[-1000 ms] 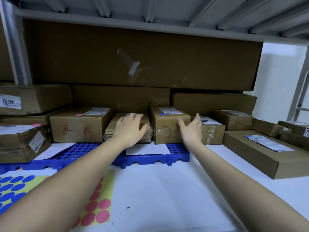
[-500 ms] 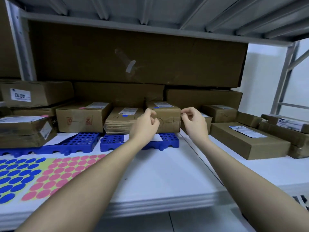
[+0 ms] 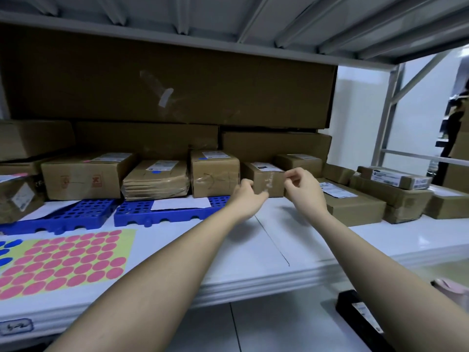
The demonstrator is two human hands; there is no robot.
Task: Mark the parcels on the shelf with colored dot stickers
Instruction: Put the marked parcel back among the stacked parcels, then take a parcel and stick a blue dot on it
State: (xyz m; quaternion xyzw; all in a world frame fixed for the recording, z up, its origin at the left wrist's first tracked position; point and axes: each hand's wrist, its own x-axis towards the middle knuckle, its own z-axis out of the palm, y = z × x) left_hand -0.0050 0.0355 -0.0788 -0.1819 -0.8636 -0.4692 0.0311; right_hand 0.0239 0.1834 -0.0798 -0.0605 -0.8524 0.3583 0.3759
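Note:
Brown cardboard parcels stand in a row along the back of the white shelf point(image 3: 256, 250). One box point(image 3: 83, 176) bears a pink dot; a flat parcel point(image 3: 156, 180) and a taller box point(image 3: 214, 174) each bear a blue dot. No dot shows on the small taped parcel point(image 3: 264, 177). My left hand point(image 3: 250, 199) is curled at its lower left corner, while my right hand point(image 3: 303, 189) is pinched at its right edge. I see no sticker in either hand. A sheet of pink dot stickers point(image 3: 68, 260) lies front left, with blue dot stickers point(image 3: 7, 246) at the left edge.
Two blue perforated plastic trays point(image 3: 165, 212) point(image 3: 66, 217) lie before the parcels. More labelled boxes point(image 3: 352, 204) point(image 3: 398, 182) are on the right. Large cartons point(image 3: 165, 80) fill the back. A black object point(image 3: 360, 311) lies below, and a person point(image 3: 454, 123) stands far right.
Both hands moved right, from the flat and taller parcels to the small taped parcel, and their fingers closed. The view pulled back and turned right, showing more of the sticker sheets and the shelf edge.

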